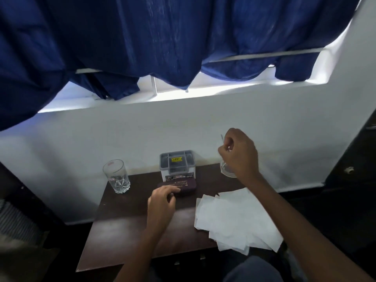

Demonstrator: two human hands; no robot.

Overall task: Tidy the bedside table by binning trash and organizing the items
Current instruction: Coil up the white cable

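A dark wooden bedside table stands against a white wall. My right hand is raised over the table's back right corner and pinches a thin stick-like item above a clear glass dish, which it partly hides. My left hand rests on the near end of a dark maroon case in the middle of the table. A grey-lidded plastic box stands behind the case. An empty drinking glass stands at the back left. White paper sheets lie spread over the right side.
A blue curtain hangs over the window ledge above the table. Dark furniture stands close on the right, and a dark piece on the left. The table's front left part is bare wood.
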